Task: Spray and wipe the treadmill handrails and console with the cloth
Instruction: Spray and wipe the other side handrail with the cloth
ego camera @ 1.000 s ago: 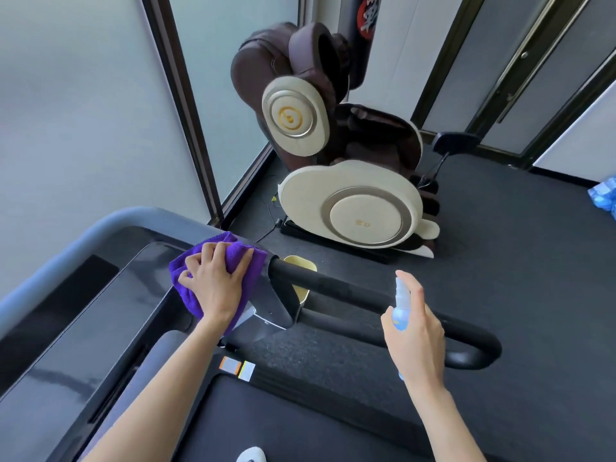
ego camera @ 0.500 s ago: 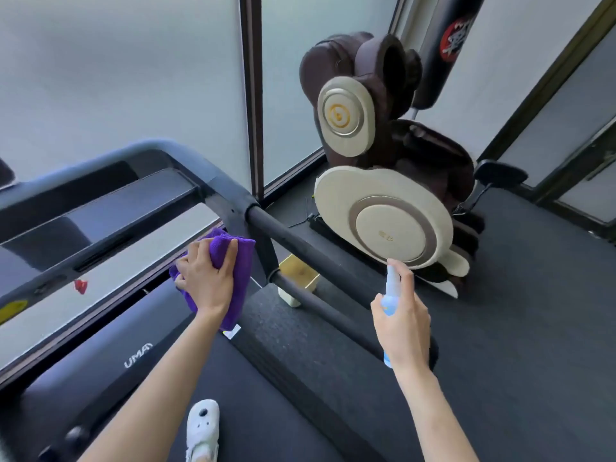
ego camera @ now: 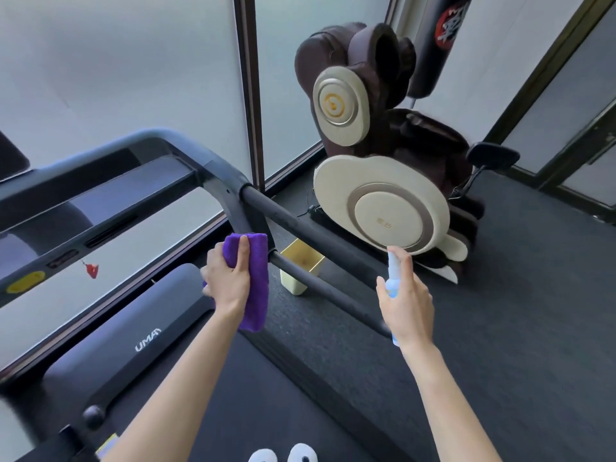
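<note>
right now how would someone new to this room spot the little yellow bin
Start at the big brown and cream massage chair by the frosted window. Just to its left, on the dark floor, the yellow bin stands partly behind the treadmill's two black handrail bars. It is the only pale yellow, open-topped box there, to the right of the purple cloth.
</note>
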